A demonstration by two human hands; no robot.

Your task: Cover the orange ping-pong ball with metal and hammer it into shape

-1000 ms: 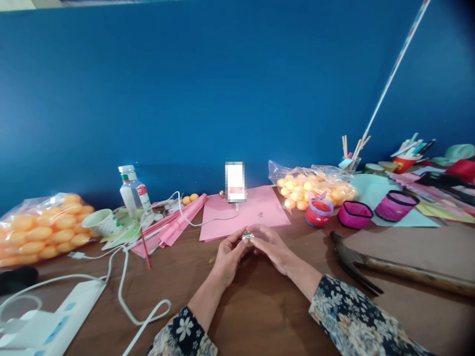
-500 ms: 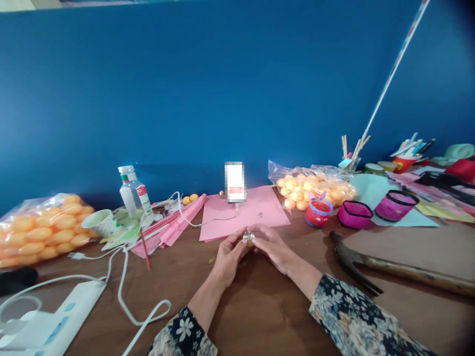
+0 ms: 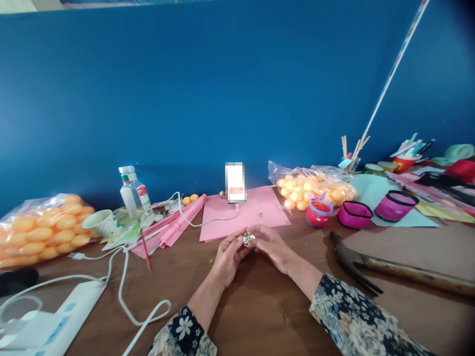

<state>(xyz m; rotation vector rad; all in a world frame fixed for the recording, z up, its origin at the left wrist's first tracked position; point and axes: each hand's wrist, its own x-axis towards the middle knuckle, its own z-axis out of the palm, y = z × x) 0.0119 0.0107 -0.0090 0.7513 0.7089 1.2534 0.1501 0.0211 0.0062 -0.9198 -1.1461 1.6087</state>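
Note:
Between the fingertips of both hands is a small shiny metallic ball (image 3: 249, 240), silver and gold in its reflections. My left hand (image 3: 229, 257) pinches it from the left with curled fingers. From the right, my right hand (image 3: 273, 248) closes on it with thumb and fingers, some fingers passing behind. The ball's far side is hidden by the fingers. Just beyond my hands lie pink paper sheets (image 3: 260, 203), with tiny metal bits on them. A phone with a blurred bright screen (image 3: 235, 182) stands on the sheets, and a white cable (image 3: 211, 220) runs to it.
Right of my hands lies a claw hammer (image 3: 393, 267), with small pink and red containers (image 3: 355, 214) behind it. Bags of orange balls (image 3: 40, 230) stand left and back right. At left are a paper cup (image 3: 101, 222), a glass bottle (image 3: 133, 194) and a power strip (image 3: 63, 321).
The ball has shifted slightly in my fingers and shows more of its shiny face. Otherwise the hands and surroundings stay nearly the same.

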